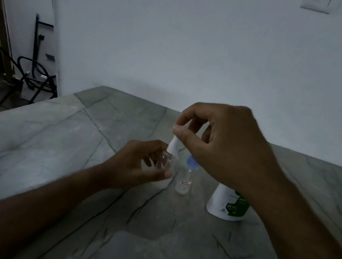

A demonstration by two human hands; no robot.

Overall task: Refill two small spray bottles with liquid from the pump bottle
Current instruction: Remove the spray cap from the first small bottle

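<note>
While both hands work, second spray bottle [184, 178] beside, pump bottle [227, 202] half-hidden

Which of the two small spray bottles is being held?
The clear bottle with the white sprayer, gripped by the left hand; the blue-topped labelled bottle beside it stands untouched.

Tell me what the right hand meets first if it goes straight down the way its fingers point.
The right hand, already pinching the white spray top, would push it into the clear bottle the left hand holds. Depth is hard to judge.
</note>
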